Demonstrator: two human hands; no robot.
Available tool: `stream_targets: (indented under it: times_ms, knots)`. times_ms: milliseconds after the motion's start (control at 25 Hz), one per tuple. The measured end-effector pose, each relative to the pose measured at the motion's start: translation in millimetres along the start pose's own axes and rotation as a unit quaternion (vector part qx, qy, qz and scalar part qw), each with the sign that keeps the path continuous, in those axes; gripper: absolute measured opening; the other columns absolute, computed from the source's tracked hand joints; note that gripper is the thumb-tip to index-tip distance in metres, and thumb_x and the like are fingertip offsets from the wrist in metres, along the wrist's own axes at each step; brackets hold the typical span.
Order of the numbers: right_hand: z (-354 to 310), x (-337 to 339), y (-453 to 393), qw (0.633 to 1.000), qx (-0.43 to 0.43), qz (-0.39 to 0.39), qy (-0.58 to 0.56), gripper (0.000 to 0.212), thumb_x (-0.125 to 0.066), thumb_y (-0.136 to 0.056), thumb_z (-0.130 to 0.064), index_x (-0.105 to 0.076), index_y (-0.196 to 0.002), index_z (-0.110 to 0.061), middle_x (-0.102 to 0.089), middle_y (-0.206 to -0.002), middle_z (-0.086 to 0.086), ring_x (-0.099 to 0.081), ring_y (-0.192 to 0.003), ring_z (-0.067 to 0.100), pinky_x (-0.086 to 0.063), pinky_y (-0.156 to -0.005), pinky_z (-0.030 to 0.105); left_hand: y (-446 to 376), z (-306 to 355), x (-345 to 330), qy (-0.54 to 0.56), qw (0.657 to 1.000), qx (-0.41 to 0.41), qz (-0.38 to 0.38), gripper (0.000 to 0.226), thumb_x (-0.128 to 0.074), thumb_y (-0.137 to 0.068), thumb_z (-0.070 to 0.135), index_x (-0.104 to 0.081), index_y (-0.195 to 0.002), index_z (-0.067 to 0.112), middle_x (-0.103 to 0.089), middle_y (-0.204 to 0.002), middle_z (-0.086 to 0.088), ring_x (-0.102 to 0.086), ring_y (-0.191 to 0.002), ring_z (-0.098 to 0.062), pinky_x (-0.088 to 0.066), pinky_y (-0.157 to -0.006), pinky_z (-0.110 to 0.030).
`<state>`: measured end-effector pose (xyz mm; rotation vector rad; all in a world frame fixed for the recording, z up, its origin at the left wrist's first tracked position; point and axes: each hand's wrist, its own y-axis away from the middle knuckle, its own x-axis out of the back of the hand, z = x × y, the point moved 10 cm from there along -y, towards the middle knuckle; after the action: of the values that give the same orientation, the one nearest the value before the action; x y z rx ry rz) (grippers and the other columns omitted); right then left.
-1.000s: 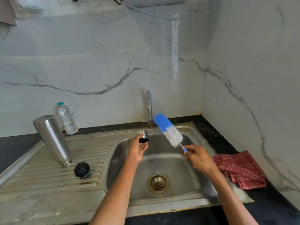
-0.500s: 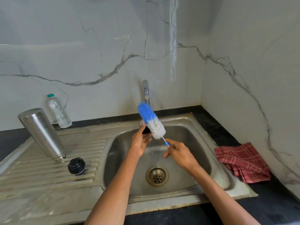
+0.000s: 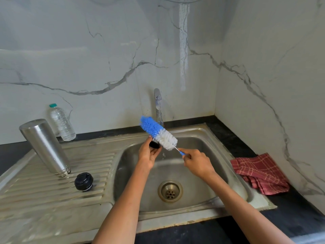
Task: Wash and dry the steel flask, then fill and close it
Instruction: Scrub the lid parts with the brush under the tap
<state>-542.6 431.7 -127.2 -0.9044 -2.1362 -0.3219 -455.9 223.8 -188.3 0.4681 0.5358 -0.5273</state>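
Observation:
The steel flask (image 3: 46, 147) stands upside down on the drainboard (image 3: 52, 187) at the left, its mouth on the ribs. Its black stopper (image 3: 83, 181) lies just right of it. Over the sink basin (image 3: 177, 173), my left hand (image 3: 148, 154) holds a small steel cup lid (image 3: 154, 144) with a dark opening, mostly hidden by fingers and bristles. My right hand (image 3: 197, 162) grips the thin handle of a blue and white bottle brush (image 3: 158, 132), whose bristles lie against the lid. Below the tap (image 3: 158, 106) I see drops of water.
A clear plastic water bottle (image 3: 61, 123) stands against the back wall behind the flask. A red checked cloth (image 3: 260, 172) lies crumpled on the dark counter right of the sink. Marble walls close in at the back and right. The drain (image 3: 170, 191) sits mid-basin.
My right hand has brought the brush leftward from beside the tap until its bristles meet the lid in my left hand. The view has tilted down slightly.

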Motion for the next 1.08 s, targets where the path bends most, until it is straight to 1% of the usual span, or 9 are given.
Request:
stream_targets:
  times_ms: [160,360,440,520,640,720,840,1000,1080]
  knots:
    - [-17.4,3.2,-13.3,0.995,0.035,0.003,0.091,0.047,-0.043,-0.102,-0.025,-0.052,-0.144,-0.044,-0.066,-0.085,0.000,-0.062,-0.071,0.023,-0.047,-0.066,0.035,1.4,6.8,1.4,-0.024,0.999,-0.020,-0.009,0.025,-0.072,-0.095,0.022,-0.067,-0.115,0.009,-0.071,-0.120,-0.013,-0.071,-0.101,-0.025,-0.063,-0.080,-0.039]
    - [-23.2,5.9,13.6,0.984,0.069,0.020,0.165,0.050,-0.043,-0.100,-0.024,-0.050,-0.145,-0.046,-0.073,-0.107,0.007,-0.067,-0.094,0.035,-0.055,-0.077,0.041,-8.0,17.3,25.7,-0.028,0.995,-0.058,0.071,0.020,-0.077,-0.091,0.022,-0.068,-0.106,0.010,-0.069,-0.117,-0.008,-0.066,-0.113,-0.026,-0.061,-0.088,-0.043]
    - [-26.0,7.7,20.4,0.982,0.072,0.031,0.174,0.051,-0.042,-0.099,-0.022,-0.052,-0.144,-0.044,-0.073,-0.111,0.009,-0.066,-0.097,0.039,-0.054,-0.078,0.041,-6.7,18.5,19.9,-0.062,0.993,-0.079,0.060,0.016,-0.075,-0.092,0.021,-0.066,-0.102,0.013,-0.068,-0.120,-0.011,-0.066,-0.114,-0.028,-0.061,-0.084,-0.039]
    - [-33.3,11.0,16.5,0.978,0.073,0.041,0.193,0.048,-0.041,-0.099,-0.019,-0.054,-0.141,-0.038,-0.072,-0.106,0.008,-0.066,-0.092,0.038,-0.051,-0.072,0.040,-1.4,18.7,5.0,-0.135,0.985,-0.106,0.019,0.023,-0.078,-0.090,0.018,-0.063,-0.108,0.019,-0.068,-0.124,-0.010,-0.067,-0.113,-0.026,-0.060,-0.083,-0.037]
    - [-38.7,18.2,1.3,0.972,0.056,0.038,0.226,0.042,-0.043,-0.096,-0.018,-0.061,-0.132,-0.031,-0.068,-0.094,0.003,-0.066,-0.084,0.031,-0.049,-0.065,0.036,0.7,21.9,-9.6,-0.249,0.955,-0.159,-0.031,0.045,-0.084,-0.084,0.021,-0.062,-0.122,0.028,-0.065,-0.131,0.000,-0.064,-0.119,-0.018,-0.056,-0.097,-0.039]
    - [-34.5,22.7,-3.2,0.972,0.034,0.015,0.233,0.048,-0.044,-0.092,-0.019,-0.061,-0.134,-0.034,-0.067,-0.094,0.002,-0.067,-0.083,0.027,-0.051,-0.066,0.035,-3.4,27.8,-3.2,-0.298,0.936,-0.186,-0.009,0.055,-0.086,-0.082,0.024,-0.060,-0.130,0.027,-0.060,-0.134,0.008,-0.057,-0.125,-0.014,-0.052,-0.105,-0.042]
    - [-32.2,32.8,0.8,0.969,0.028,-0.003,0.245,0.057,-0.045,-0.088,-0.022,-0.056,-0.142,-0.037,-0.070,-0.109,0.003,-0.068,-0.094,0.026,-0.057,-0.078,0.037,-6.1,31.3,8.3,-0.297,0.935,-0.194,0.031,0.053,-0.089,-0.078,0.025,-0.060,-0.122,0.025,-0.064,-0.127,0.007,-0.062,-0.118,-0.015,-0.054,-0.103,-0.045]
    - [-47.1,40.8,-2.5,0.958,0.045,0.011,0.284,0.048,-0.045,-0.090,-0.017,-0.061,-0.133,-0.030,-0.069,-0.113,0.008,-0.067,-0.098,0.030,-0.048,-0.071,0.035,8.6,29.7,-17.7,-0.356,0.908,-0.222,-0.022,0.062,-0.088,-0.080,0.023,-0.056,-0.133,0.020,-0.059,-0.127,0.009,-0.057,-0.116,-0.008,-0.046,-0.096,-0.026]
    - [-54.9,42.8,-5.6,0.952,0.044,0.016,0.303,0.041,-0.045,-0.090,-0.015,-0.063,-0.125,-0.027,-0.069,-0.108,0.009,-0.065,-0.092,0.030,-0.044,-0.068,0.034,14.0,27.5,-30.1,-0.389,0.890,-0.231,-0.051,0.066,-0.087,-0.080,0.021,-0.053,-0.136,0.021,-0.057,-0.126,0.012,-0.057,-0.113,-0.007,-0.045,-0.093,-0.023]
